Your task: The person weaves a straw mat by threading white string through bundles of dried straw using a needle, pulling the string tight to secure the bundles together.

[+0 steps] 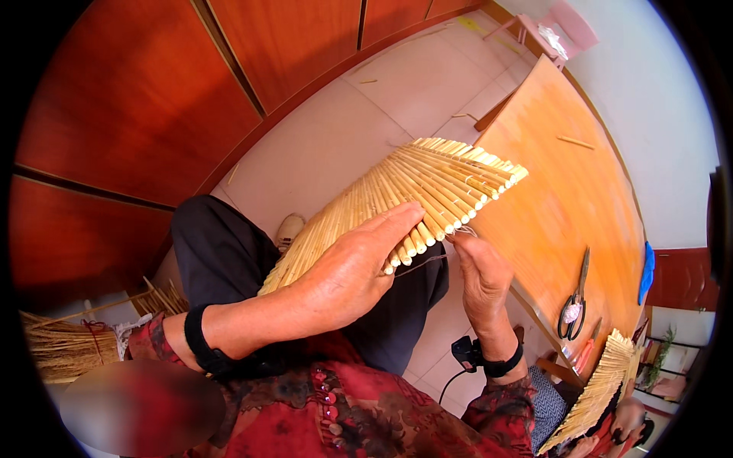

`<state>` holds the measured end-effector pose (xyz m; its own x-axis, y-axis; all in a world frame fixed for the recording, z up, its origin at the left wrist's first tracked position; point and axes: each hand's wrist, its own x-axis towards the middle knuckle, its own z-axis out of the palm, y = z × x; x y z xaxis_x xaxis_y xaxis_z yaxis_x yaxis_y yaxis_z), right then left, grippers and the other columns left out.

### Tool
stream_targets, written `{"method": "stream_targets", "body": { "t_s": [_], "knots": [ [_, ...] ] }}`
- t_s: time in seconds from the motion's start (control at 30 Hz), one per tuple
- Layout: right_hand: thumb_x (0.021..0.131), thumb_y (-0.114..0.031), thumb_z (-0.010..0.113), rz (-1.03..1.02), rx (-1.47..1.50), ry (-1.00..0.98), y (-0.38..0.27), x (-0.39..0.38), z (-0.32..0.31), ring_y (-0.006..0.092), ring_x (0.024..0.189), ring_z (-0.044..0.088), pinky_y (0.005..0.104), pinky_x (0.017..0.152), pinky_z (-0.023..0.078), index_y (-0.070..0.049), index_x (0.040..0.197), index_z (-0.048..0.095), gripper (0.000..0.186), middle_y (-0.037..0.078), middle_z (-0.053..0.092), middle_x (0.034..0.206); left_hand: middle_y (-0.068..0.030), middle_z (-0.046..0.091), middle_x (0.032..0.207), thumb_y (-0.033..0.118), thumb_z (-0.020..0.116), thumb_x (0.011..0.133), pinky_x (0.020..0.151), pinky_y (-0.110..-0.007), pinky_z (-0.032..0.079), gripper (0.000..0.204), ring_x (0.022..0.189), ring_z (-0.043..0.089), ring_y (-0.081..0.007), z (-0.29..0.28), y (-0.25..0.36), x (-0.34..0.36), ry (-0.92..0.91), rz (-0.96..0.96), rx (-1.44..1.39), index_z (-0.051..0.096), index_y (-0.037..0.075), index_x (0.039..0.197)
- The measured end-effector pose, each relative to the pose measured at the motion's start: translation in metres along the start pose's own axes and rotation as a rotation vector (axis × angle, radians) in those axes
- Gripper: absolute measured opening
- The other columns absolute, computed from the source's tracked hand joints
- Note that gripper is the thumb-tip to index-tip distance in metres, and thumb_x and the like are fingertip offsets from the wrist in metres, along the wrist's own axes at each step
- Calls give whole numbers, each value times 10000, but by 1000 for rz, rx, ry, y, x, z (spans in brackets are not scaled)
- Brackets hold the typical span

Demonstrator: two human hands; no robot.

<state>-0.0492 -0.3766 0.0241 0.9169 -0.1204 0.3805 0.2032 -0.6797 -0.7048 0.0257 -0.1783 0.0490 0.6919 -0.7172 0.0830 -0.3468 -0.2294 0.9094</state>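
Note:
A mat of pale yellow straw-like stalks [366,195], laid side by side and bound with thread, slants across my lap and fans out at its far end. My left hand [355,263] grips its near edge, thumb stretched along the top and the other fingers hidden beneath. At the cut ends on the right edge, my right hand [486,278] is closed in a pinch on thin thread [464,230]. A dark length of this thread hangs below the edge between my hands.
To the right stands a wooden table [550,183] with black-handled scissors [573,317], an orange-handled tool [586,353] and one loose stalk [575,143]. A straw bundle [65,347] lies at left. Another person's hand [584,446] is by a second stalk mat [592,393]. A pink chair [561,34] stands far off.

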Motion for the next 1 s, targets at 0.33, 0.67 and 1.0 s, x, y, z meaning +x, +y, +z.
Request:
{"method": "stream_targets", "body": {
  "t_s": [0.33, 0.67, 1.0],
  "knots": [
    [872, 0, 594, -62, 46, -4, -2, 7, 2, 121, 579, 510, 229, 530, 417, 13, 928, 629, 67, 77, 622, 770, -207, 445, 1350, -107, 580, 737, 1056, -346, 337, 628, 1290, 400, -321, -1, 0, 0, 0, -30, -36, 400, -23, 1332],
    [855, 12, 612, -14, 81, -19, -5, 8, 5, 117, 544, 486, 232, 489, 385, 21, 887, 617, 34, 62, 582, 716, -202, 444, 1353, -104, 599, 720, 1068, -359, 327, 638, 1298, 391, -316, -3, -2, -1, -5, -6, -31, 410, -29, 1325],
    [807, 58, 635, -48, 20, -97, -6, 13, 1, 223, 687, 621, 268, 615, 483, 14, 957, 623, 157, 131, 635, 812, -205, 457, 1339, -91, 604, 706, 1060, -358, 336, 653, 1286, 405, -321, -4, -1, 1, -11, -25, -37, 411, -31, 1326]
  ]
}}
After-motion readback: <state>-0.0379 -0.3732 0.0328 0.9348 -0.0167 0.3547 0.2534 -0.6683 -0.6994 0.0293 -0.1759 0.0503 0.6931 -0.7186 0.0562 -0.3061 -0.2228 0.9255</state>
